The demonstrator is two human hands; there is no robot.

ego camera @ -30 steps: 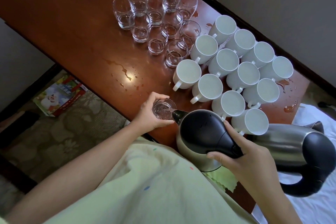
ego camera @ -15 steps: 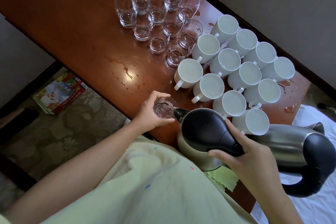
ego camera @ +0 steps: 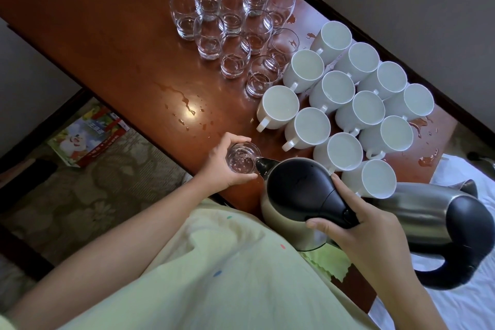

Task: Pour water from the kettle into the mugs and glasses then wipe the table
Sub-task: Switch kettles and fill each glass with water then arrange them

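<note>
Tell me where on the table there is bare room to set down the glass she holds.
Bare wood lies left of the clear glass cluster, toward the brown wooden table's far-left end. A smaller patch, wet with spilled droplets, lies between that cluster and the left hand. The right side is crowded by white ceramic mugs.

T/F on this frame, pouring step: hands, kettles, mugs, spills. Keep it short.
1. The left hand holds a small clear glass at the spout of the black-lidded steel kettle. True.
2. The right hand is idle. False: it grips that kettle's handle.
3. A second steel kettle lies at the right. True.
4. The white ceramic mugs are stacked in a tower. False: they stand side by side.
5. The brown wooden table is dry. False: puddles show.
</note>
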